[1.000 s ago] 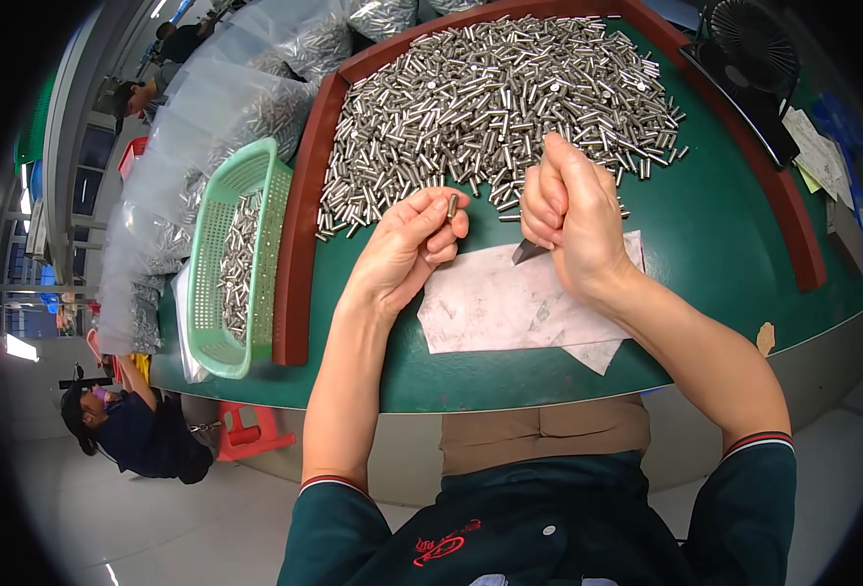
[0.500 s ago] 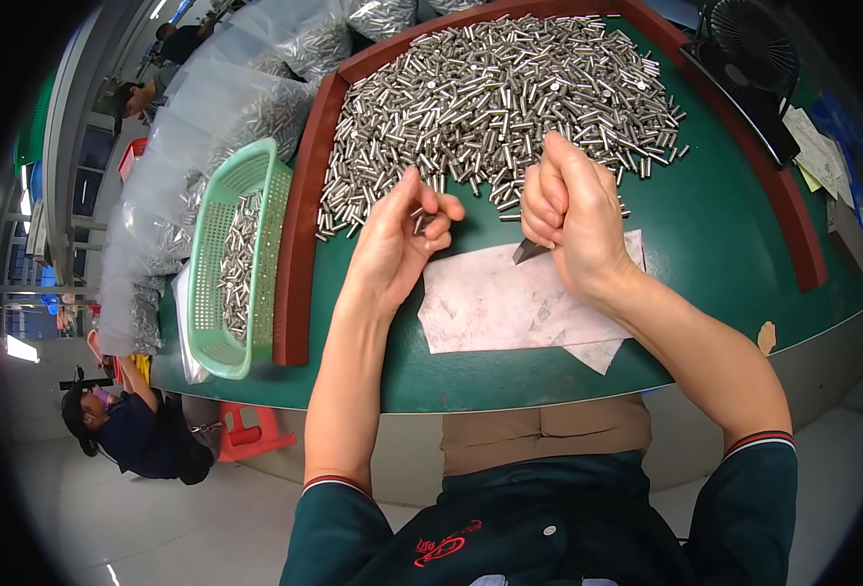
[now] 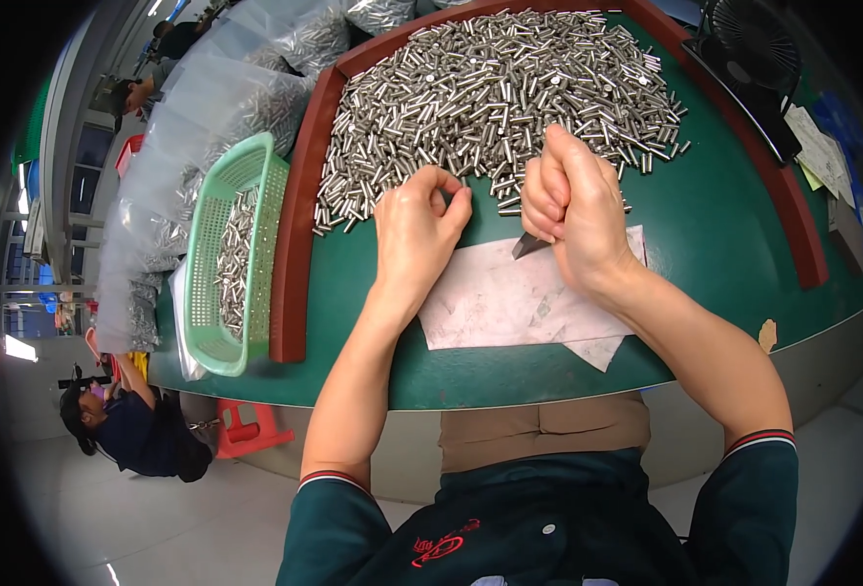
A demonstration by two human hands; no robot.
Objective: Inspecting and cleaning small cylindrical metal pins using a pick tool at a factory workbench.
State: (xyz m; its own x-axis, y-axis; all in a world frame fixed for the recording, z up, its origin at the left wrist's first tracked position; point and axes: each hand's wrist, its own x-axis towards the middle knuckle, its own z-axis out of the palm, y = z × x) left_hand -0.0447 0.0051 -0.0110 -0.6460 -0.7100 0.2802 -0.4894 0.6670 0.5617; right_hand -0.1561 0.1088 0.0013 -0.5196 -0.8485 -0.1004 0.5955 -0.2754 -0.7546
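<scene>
A heap of short silver metal pins [image 3: 500, 93] spreads over the green table in front of me. My left hand [image 3: 417, 230] is at the heap's near edge, back upward, thumb and forefinger bent together; what lies between them is hidden. To its right, my right hand [image 3: 583, 205] is closed in a fist around a dark tool. Only the tool's flat, angled end [image 3: 525, 245] shows below the fist, above a smudged pale cloth [image 3: 514, 308] lying on the table.
Dark red wooden rails [image 3: 292, 283] border the heap. Left of them stands a light green perforated basket [image 3: 200, 303] with pins inside, beside clear bags of pins [image 3: 163, 156]. A black fan [image 3: 749, 49] stands at the far right. A person [image 3: 138, 425] is at the left by a red stool [image 3: 251, 430].
My left hand has turned from palm-up, with a pin in its curled fingers, to back-up, and shifted slightly right. My right hand has hardly moved.
</scene>
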